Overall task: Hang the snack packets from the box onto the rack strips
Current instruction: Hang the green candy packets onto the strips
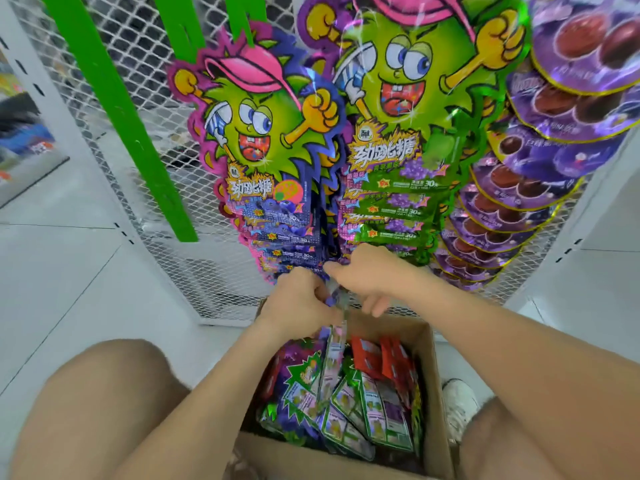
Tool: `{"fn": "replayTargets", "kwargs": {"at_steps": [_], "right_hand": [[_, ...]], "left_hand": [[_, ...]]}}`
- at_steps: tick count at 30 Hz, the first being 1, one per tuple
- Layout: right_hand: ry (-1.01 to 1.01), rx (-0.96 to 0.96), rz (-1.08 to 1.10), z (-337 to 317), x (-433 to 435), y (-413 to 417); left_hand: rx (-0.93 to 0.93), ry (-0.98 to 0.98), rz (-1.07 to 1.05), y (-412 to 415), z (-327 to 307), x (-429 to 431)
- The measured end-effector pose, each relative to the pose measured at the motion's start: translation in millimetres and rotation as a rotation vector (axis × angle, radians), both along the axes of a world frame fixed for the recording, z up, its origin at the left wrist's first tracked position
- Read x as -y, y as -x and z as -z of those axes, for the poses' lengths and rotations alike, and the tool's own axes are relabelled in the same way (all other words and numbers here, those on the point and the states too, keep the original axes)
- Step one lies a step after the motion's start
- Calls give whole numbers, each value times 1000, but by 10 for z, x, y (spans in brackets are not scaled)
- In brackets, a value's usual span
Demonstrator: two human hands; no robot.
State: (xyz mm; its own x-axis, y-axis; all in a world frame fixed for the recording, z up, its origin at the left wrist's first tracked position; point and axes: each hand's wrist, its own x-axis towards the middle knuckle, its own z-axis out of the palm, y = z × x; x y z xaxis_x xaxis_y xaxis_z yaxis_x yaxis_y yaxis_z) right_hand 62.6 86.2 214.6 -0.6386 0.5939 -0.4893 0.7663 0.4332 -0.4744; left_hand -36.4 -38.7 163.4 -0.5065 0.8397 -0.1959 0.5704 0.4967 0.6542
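Note:
A cardboard box (434, 386) between my knees holds many green, purple and red snack packets (367, 410). My left hand (298, 303) grips a purple and pink packet (334, 344) that hangs edge-on over the box. My right hand (363, 275) pinches at the bottom of the column of blue-purple packets (273, 209) hanging on a green rack strip (244, 15). Beside that column hangs a column of green grape packets (391, 188).
White wire mesh (145, 64) backs the rack. Two bare green strips (114, 109) hang at the left. Round purple packets (540, 157) overlap in a column at the right. White floor tiles lie on both sides, and a white shoe (459, 407) sits right of the box.

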Motion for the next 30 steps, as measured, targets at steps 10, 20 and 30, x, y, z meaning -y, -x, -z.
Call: {"fn": "replayTargets", "kwargs": {"at_steps": [10,20,30], "right_hand": [[-8,204,-252,-248,161,-42],[-396,-35,-594,-609,220,-231],[-546,-765,-191,-1017,208,27]], "left_hand": [[-41,-245,122,178,-523,347],[-327,-406,-92,476,-1058,317],[-289,-964,-282,674,-2038,42]]}}
